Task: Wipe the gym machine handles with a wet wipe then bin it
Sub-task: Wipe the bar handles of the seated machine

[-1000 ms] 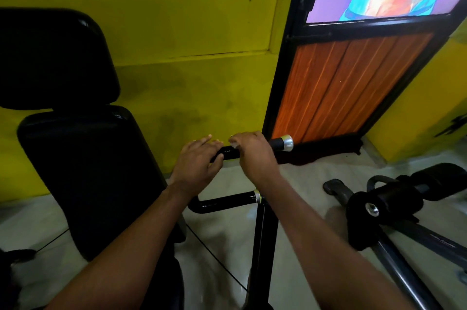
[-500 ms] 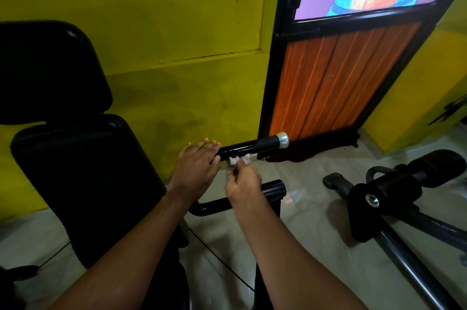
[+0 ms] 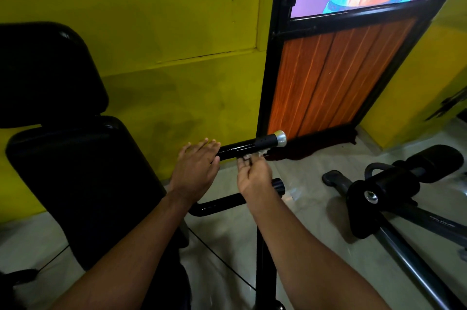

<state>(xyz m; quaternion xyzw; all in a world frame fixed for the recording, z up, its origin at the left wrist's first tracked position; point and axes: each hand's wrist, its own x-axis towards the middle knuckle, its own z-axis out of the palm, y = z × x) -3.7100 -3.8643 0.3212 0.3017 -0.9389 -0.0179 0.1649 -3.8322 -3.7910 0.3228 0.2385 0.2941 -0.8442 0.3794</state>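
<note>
A black machine handle [image 3: 249,146] with a silver end cap runs left to right in the middle of the view. My left hand [image 3: 195,170] rests flat over its inner end, fingers spread. My right hand [image 3: 254,174] is under the handle, palm up, and pinches a small white wet wipe [image 3: 255,156] against the underside of the bar. A second, lower black handle [image 3: 219,204] curves out below my hands, partly hidden by my right wrist.
The machine's black padded seat back [image 3: 75,170] and headrest stand to the left. A black upright post [image 3: 262,259] runs down under the handles. Another black machine [image 3: 394,188] lies on the floor at right. A yellow wall and an orange-panelled door [image 3: 328,82] are behind.
My right hand left the top of the handle, dropped below it and turned palm up with the wipe. The left hand stayed on the bar's inner end.
</note>
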